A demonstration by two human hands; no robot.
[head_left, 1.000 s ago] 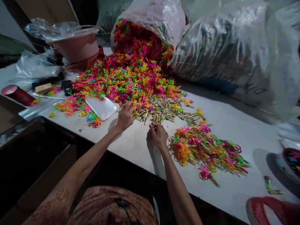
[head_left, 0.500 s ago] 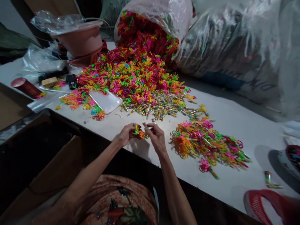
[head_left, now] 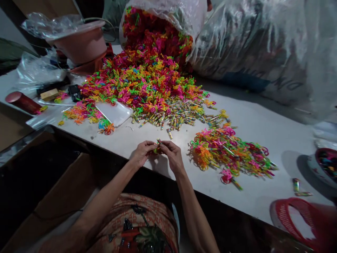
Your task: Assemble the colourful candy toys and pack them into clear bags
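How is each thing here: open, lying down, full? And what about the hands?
Left hand: closed on a plastic piece, mostly hidden
Right hand: pinching a small patterned tube
Big plastic bag: tipped open, plastic shapes spilling out
Clear plastic sleeve: lying flat
Red cylinder: lying on its side
Pink basin: clear plastic on top
Bowl: upright, holding small things

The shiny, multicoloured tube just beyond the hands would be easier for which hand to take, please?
Probably the right hand: the tube lies just beyond it, while the left hand is farther.
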